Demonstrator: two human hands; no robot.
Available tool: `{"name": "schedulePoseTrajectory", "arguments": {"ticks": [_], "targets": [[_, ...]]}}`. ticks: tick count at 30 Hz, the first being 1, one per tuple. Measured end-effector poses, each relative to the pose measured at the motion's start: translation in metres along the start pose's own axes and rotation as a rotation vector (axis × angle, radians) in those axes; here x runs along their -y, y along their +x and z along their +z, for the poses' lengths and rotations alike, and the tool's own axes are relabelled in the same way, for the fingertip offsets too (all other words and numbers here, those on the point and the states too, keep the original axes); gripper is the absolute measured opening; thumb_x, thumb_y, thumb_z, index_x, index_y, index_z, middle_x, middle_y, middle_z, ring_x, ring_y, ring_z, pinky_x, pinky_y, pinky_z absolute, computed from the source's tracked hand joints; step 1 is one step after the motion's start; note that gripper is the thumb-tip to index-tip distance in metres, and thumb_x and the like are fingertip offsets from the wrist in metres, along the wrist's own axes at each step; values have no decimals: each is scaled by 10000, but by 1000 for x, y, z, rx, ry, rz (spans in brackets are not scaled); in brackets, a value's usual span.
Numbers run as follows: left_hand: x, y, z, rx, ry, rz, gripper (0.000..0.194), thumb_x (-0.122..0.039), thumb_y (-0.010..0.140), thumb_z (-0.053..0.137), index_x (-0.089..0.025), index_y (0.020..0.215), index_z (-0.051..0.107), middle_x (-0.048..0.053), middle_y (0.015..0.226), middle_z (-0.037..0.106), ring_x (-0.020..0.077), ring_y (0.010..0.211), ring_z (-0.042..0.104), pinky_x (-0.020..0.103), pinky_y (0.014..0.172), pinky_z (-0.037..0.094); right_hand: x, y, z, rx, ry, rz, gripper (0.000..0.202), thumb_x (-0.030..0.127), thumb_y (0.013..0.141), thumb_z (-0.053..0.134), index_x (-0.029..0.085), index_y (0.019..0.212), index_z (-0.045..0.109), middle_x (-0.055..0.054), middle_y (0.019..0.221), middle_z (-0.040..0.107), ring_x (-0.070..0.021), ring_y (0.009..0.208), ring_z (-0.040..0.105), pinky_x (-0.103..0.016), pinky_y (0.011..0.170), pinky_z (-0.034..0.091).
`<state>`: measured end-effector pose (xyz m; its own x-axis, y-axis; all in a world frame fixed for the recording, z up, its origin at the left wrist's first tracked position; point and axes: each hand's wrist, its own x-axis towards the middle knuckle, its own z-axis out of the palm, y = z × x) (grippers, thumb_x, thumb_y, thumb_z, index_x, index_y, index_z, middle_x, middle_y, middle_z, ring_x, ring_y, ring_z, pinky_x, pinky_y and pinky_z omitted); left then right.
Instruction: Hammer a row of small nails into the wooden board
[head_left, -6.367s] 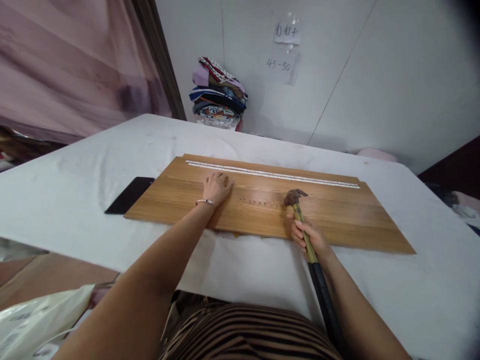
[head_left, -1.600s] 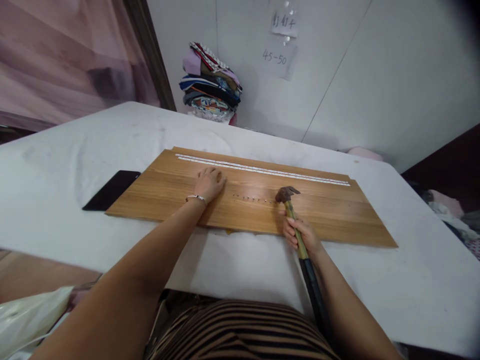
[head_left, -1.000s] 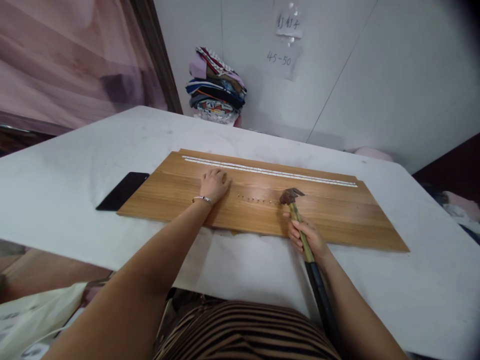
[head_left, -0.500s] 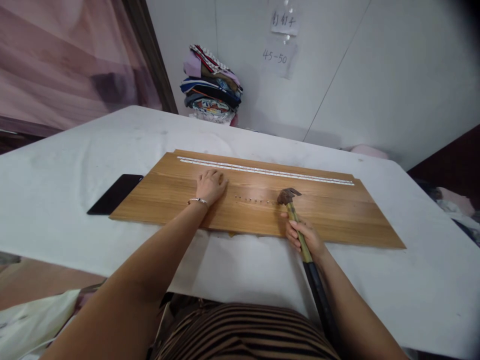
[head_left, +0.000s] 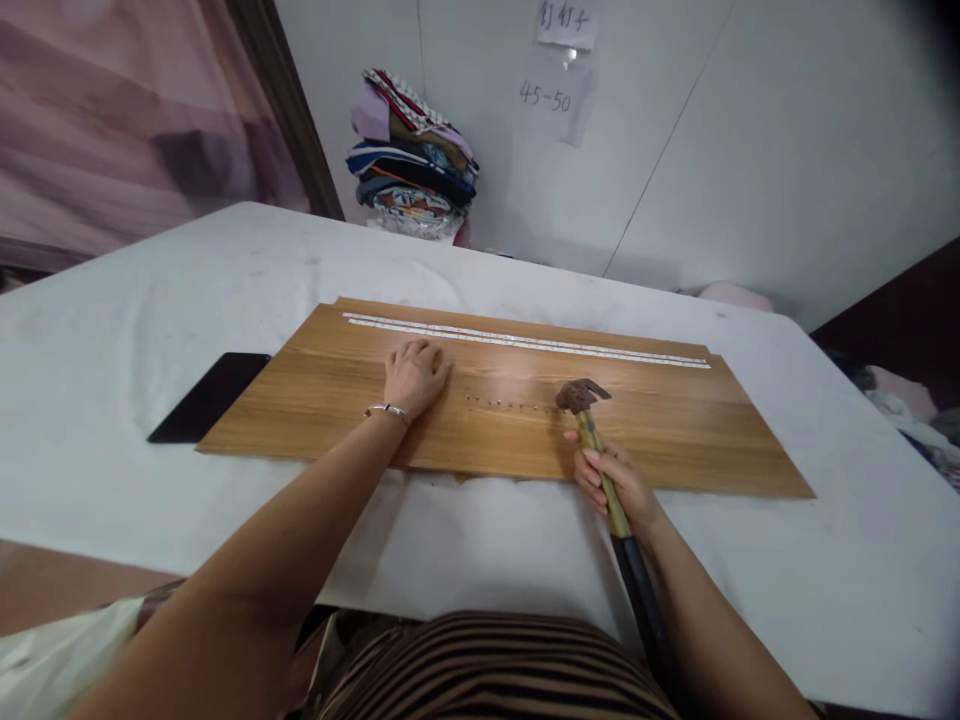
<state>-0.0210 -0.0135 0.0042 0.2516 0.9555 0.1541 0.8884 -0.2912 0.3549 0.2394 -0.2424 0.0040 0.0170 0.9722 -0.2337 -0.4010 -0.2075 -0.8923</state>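
Note:
My right hand (head_left: 616,482) grips a claw hammer (head_left: 609,484) by the yellowish upper part of its handle; the lower handle is black. The rusty hammer head (head_left: 580,395) is over the wooden board (head_left: 675,425), at the right end of a row of several small nails (head_left: 510,405). Whether the head touches a nail, I cannot tell. My left hand (head_left: 415,380) rests palm down on the board, left of the nails, fingers extended and slightly bent, holding nothing visible. Two white measuring strips (head_left: 525,341) run along the board's far side.
The board lies on a white-covered table (head_left: 847,580). A flat black object (head_left: 210,398) is by its left end. Folded clothes (head_left: 412,155) are stacked at the wall behind, below and left of handwritten paper signs (head_left: 551,95). A pink curtain (head_left: 127,120) hangs at left.
The view has shifted slightly, with the board's left end now lower in the picture. Both hands and the hammer keep nearly the same places on the board.

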Motion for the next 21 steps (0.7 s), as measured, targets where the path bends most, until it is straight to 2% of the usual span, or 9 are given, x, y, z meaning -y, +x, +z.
{"name": "schedulePoseTrajectory", "arguments": {"ticks": [9,14,21], "targets": [[1,0,0,1,0,-5,358,-398,954,506,-264,1223,701,91,1458,602,326,1391,481,515,1186,341,-2,-3,2,-7,14,33,400,414,847,739,211,1178,646,98,566,430,-65,359,288,-165,296,285],[0,-1,-1,14,4,-16,369,-402,957,497,-267,1239,694,83,1477,590,322,1397,478,507,1195,336,-8,-3,0,-33,27,11,400,421,845,736,209,1174,653,104,558,405,-58,347,246,-160,271,241],[1,-2,1,-7,3,-6,376,-394,955,500,-245,1235,700,106,1470,596,326,1395,482,532,1196,340,-2,-5,3,-1,41,38,415,415,840,755,200,1180,649,101,556,434,-60,352,277,-159,287,278]]}}
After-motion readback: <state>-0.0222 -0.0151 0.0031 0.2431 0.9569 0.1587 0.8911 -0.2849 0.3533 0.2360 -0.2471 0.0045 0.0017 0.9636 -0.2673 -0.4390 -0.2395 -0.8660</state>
